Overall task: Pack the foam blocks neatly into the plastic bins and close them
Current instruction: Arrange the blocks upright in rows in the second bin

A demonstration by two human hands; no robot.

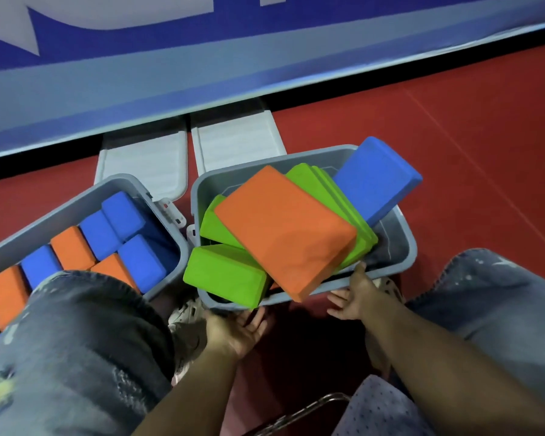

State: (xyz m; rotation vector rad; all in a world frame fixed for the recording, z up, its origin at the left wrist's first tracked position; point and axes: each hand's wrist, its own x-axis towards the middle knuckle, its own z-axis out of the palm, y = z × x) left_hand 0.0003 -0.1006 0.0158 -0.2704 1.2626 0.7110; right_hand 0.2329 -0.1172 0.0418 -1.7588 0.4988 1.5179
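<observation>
Two grey plastic bins stand side by side on the red floor (pixel 453 121), just before a blue and white banner (pixel 170 73). Two white lids (pixel 145 158) lie flat on the floor behind the bins, partly under the banner's lower edge.

The left bin (pixel 76 196) holds blocks standing in rows: five blue blocks (pixel 99 236) and three orange ones (pixel 71 248) can be counted, though the person's left knee (pixel 85 335) in worn jeans covers the bin's near corner. The right bin (pixel 403 240) is loosely heaped. A large orange block (pixel 283 231) lies tilted on top and overhangs the near rim. One green block (pixel 224 273) sits at the near left corner, another (pixel 214 228) behind it, and a set of green blocks (pixel 334 196) leans on edge beyond the orange one; their number cannot be told. One blue block (pixel 378 179) sticks out over the far right corner.

The left hand (pixel 236 328) is open, palm up, just beneath the right bin's near edge. The right hand (pixel 353 294) is spread wide, one fingertip touching the near rim. A shoe (pixel 186 313) shows between the bins, and the right knee (pixel 491 297) is at the right.
</observation>
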